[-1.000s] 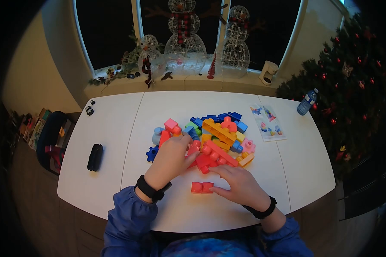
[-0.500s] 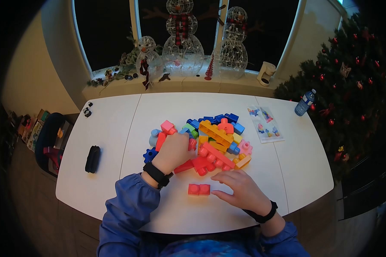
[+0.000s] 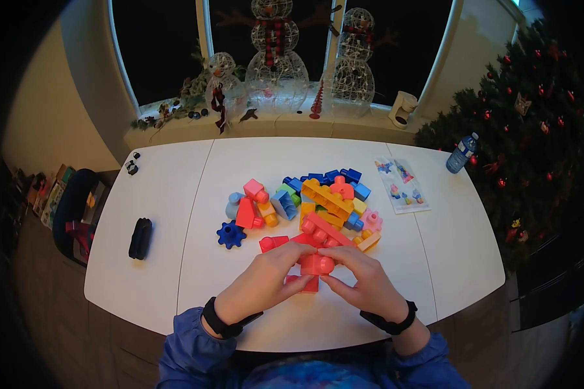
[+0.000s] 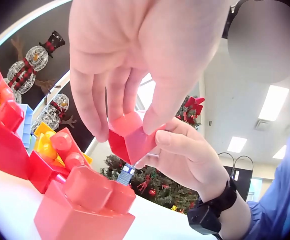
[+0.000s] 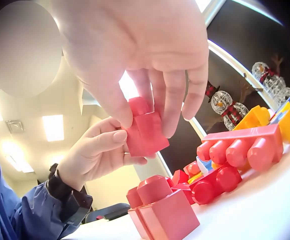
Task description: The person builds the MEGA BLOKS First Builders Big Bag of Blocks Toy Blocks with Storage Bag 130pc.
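Both hands pinch one small red block [image 3: 316, 264] above the table, at the front of the pile. The left hand [image 3: 261, 280] has its fingers and thumb on the block's left side; the right hand [image 3: 368, 285] grips its right side. In the left wrist view the held block [image 4: 130, 136] shows a hollow underside. In the right wrist view the same block [image 5: 146, 132] has a rounded stud on top. Below it a red two-stud block [image 5: 165, 212] stands on the table, partly hidden by the hands in the head view.
Behind the hands lies a pile of blocks: a long red one [image 3: 324, 230], yellow ones [image 3: 328, 199], and a dark blue gear [image 3: 231, 235] at its left. A black case [image 3: 140, 238] is at the left, a picture sheet [image 3: 403, 187] and a bottle [image 3: 462, 153] at the right.
The left hand has come out of the pile toward the front with a red block. The right hand has moved slightly left and up and now grips that block too.
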{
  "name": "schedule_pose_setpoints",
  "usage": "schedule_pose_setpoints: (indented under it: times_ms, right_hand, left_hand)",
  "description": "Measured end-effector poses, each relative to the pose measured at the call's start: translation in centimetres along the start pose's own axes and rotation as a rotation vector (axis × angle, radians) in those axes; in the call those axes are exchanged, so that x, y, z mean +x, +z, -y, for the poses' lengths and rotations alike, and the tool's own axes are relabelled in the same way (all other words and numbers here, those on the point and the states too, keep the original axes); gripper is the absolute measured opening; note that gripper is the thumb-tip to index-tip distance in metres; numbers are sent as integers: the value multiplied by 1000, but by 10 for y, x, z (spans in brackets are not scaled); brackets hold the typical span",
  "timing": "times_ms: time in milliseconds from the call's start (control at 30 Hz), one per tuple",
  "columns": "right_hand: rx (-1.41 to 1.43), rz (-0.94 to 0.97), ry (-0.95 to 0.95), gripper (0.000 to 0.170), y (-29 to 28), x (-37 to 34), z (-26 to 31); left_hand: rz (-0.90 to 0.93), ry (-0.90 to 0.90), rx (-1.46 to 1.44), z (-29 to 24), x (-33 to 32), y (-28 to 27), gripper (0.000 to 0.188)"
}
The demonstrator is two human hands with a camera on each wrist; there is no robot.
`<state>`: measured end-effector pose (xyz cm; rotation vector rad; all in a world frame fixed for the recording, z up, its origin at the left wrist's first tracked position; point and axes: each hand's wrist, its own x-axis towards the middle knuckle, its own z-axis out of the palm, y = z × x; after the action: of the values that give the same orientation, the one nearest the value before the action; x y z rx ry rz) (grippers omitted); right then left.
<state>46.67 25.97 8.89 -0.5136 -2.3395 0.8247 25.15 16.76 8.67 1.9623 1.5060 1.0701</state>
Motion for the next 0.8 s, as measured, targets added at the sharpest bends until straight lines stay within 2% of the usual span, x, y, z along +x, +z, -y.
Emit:
schedule_pose_setpoints:
  times_ms: [33,133,233,433,533,633,800]
  right_hand:
    - [-28,3,-30,50,0,0,0]
    - [22,-17,49,44,-1,-1,5]
    - [-33,-25,104,43,-8,-5,3]
    - [-41,183,239,39,-14,-15,-12]
    - [-37,321,231,34,-8,-17,-17]
    - [16,341,222,32,4,-17,-23]
    - [-55,356,173,33,7,-13,-20]
  left_hand:
    - [11,-6,-24,0,0,1,46]
    - [-24,27,-41,-2,0,3,50]
    - [-47,59,65,-7,0,-6,54]
    - [241,1,184,25,-19,11,49]
    - [227,-33,173,26,-20,20,41]
    - [171,-46,163,29,-21,25,35]
    - [148,-73,163,25,-24,23,33]
